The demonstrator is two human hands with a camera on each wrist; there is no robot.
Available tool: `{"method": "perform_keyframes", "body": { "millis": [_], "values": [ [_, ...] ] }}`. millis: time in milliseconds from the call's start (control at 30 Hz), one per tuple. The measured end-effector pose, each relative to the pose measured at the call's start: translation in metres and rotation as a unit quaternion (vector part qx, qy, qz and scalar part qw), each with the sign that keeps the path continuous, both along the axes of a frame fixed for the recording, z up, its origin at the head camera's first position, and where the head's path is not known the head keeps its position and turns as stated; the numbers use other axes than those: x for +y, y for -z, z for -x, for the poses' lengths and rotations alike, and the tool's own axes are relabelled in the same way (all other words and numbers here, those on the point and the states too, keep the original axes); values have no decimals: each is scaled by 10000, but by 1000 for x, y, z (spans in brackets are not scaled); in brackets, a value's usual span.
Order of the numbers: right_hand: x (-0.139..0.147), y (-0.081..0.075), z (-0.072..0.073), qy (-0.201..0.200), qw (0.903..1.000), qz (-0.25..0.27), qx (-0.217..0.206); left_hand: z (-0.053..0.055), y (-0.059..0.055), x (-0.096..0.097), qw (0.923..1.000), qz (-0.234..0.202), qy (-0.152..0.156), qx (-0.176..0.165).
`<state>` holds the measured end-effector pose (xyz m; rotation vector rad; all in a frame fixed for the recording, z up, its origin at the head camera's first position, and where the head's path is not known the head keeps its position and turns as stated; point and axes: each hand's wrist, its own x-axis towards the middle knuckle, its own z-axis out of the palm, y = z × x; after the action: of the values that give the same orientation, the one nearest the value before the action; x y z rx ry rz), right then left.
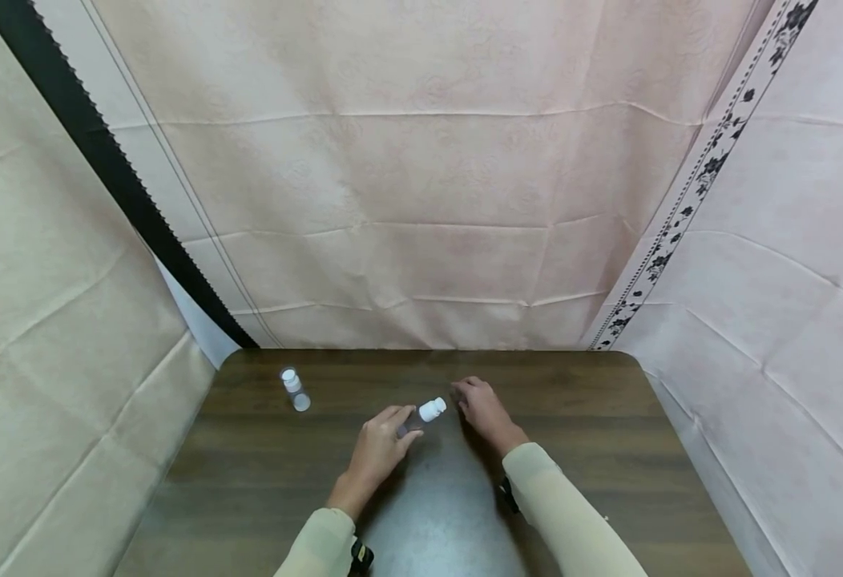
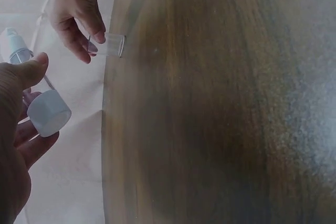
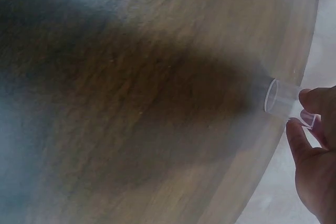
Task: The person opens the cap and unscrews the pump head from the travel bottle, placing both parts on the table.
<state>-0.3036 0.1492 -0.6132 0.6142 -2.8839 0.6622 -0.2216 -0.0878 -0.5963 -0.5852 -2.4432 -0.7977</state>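
My left hand (image 1: 393, 433) grips a small clear spray bottle (image 1: 429, 412), its white pump head pointing up and to the right. In the left wrist view the thumb and fingers of that hand (image 2: 16, 129) curl round the bottle's white end (image 2: 49, 112), and the bare pump head (image 2: 13, 45) shows beyond. My right hand (image 1: 468, 397) pinches a small clear cap (image 2: 107, 44) between thumb and fingertips, close to the bottle. The right wrist view shows the cap (image 3: 278, 98) held in the right hand (image 3: 315, 161) over the table edge.
A second small bottle (image 1: 294, 389) with a white top stands on the dark wooden table (image 1: 580, 449), at its far left. Beige cloth walls (image 1: 421, 200) close in the table on three sides.
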Motion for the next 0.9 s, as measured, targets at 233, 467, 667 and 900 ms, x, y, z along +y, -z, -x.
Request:
{"method": "perform_keyframes", "body": {
  "millis": [233, 467, 667, 900],
  "values": [
    [9, 6, -5, 52, 9989, 406, -236, 1, -1, -1, 10000, 43, 72, 48],
    [23, 7, -13, 19, 9965, 796, -270, 1, -1, -4, 9998, 123, 13, 129],
    [28, -3, -19, -75, 9952, 974, 35, 3, -4, -6, 9997, 183, -32, 187],
    [34, -8, -34, -164, 9899, 1190, 754, 3, -4, -6, 9994, 332, -21, 138]
  ]
}}
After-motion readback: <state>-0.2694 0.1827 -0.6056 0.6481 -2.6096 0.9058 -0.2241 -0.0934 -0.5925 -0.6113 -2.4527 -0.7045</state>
